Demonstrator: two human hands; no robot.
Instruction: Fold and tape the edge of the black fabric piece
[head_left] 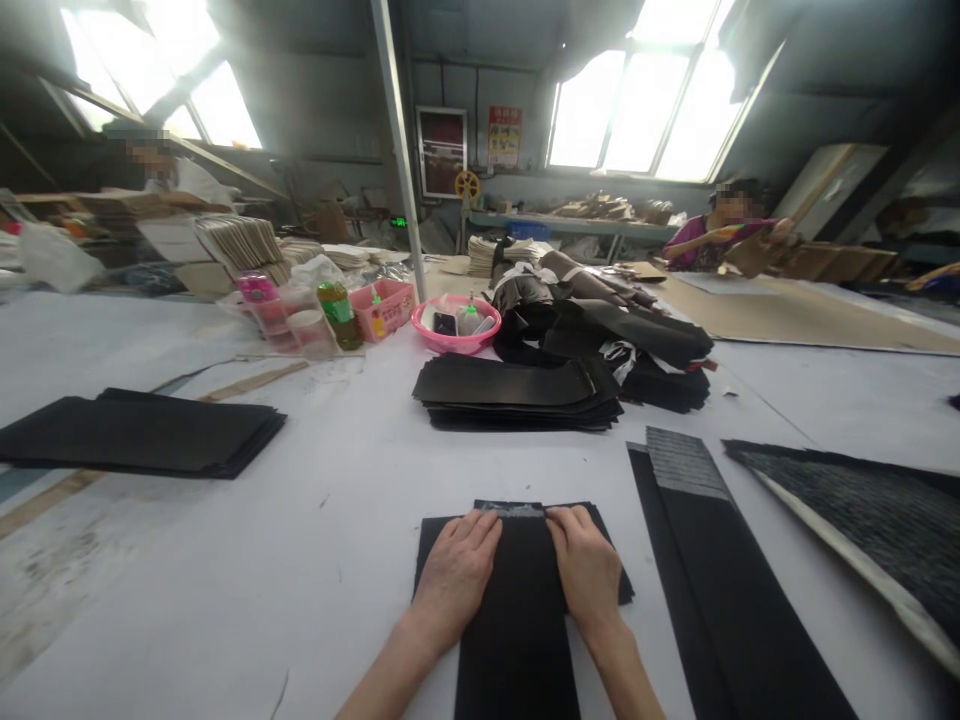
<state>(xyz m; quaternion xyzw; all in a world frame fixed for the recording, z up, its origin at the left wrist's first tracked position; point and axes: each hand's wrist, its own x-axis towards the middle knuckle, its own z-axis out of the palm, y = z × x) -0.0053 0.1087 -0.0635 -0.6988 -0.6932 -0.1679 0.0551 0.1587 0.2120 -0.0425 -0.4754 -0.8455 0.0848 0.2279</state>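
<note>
A long black strip (517, 620) runs from the table's near edge to a stack of black sheets (611, 575) that lies crosswise beneath its far end. A whitish, shiny band (510, 510) crosses that end of the strip. My left hand (457, 570) is closed on the strip's left edge, fingers together near the band. At the opposite edge my right hand (589, 565) grips the strip with bent fingers, its thumb side hidden. Right of my hands lie further long black strips (739, 590), one with a greyish, streaked end.
Beyond my hands sits a pile of black sheets (510, 390), with crumpled dark material (600, 330) behind it. Another black stack (142, 435) is at left. A pink basin (457, 340), a bottle (339, 315) and a dark textured sheet (870, 520) stand around. Two people work farther back.
</note>
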